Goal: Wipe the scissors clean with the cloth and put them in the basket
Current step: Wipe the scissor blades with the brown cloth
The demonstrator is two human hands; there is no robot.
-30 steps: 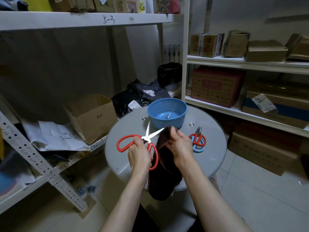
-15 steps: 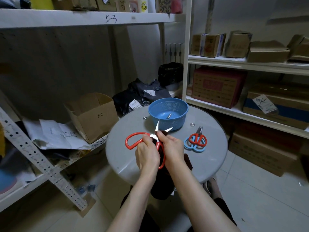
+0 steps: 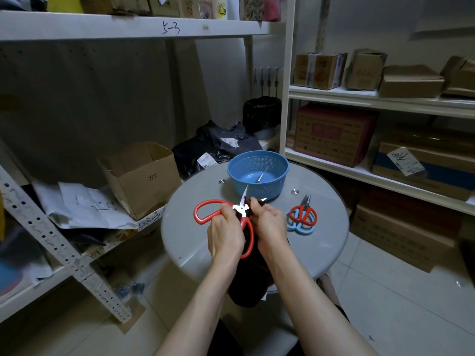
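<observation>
A person's two hands work close together over a round grey table (image 3: 185,227). The left hand (image 3: 226,235) grips the large red-handled scissors (image 3: 240,208) just below the pivot, probably to hold them steady with the blades pointing away. The right hand (image 3: 270,224) pinches a dark cloth (image 3: 246,286) around the base of the right blade. The rest of the cloth hangs below both hands, past the table edge. The blades are parted, likely so the cloth can reach each one. Just beyond the fingertips stands the blue basket (image 3: 272,188), within easy reach for dropping the scissors in. A smaller red and blue pair of scissors (image 3: 302,217) lies to the right of the right hand. A second ago the cloth was further out along the blade. It has since slid back toward the pivot, bringing the hands nearer together.
</observation>
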